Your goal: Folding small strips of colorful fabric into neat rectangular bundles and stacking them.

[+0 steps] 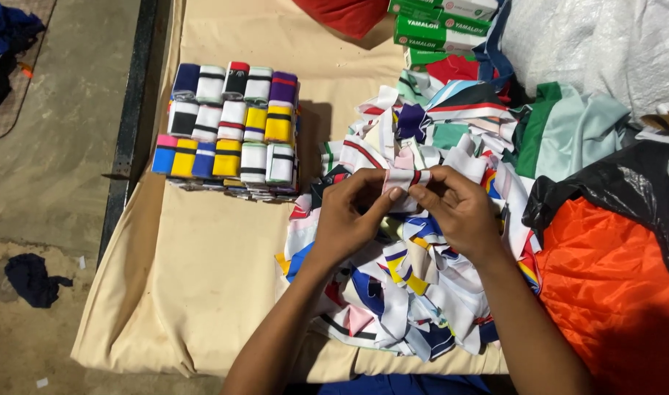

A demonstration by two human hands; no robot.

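My left hand (349, 216) and my right hand (459, 208) meet over a heap of loose striped fabric strips (415, 292). Both pinch one small folded strip (406, 178), pale pink and white with a dark and red stripe, held between thumbs and fingertips. To the left, apart from the hands, stands a neat block of folded striped strips (228, 132) in rows of many colours, stacked in layers on a beige cloth (203, 278).
Orange fabric (605, 285) and a black plastic bag (612, 183) lie at the right. Green boxes (437, 25) and a red cloth (345, 14) sit at the top, a white sack (605, 44) top right. Bare floor with dark rags (31, 279) lies left of the beige cloth.
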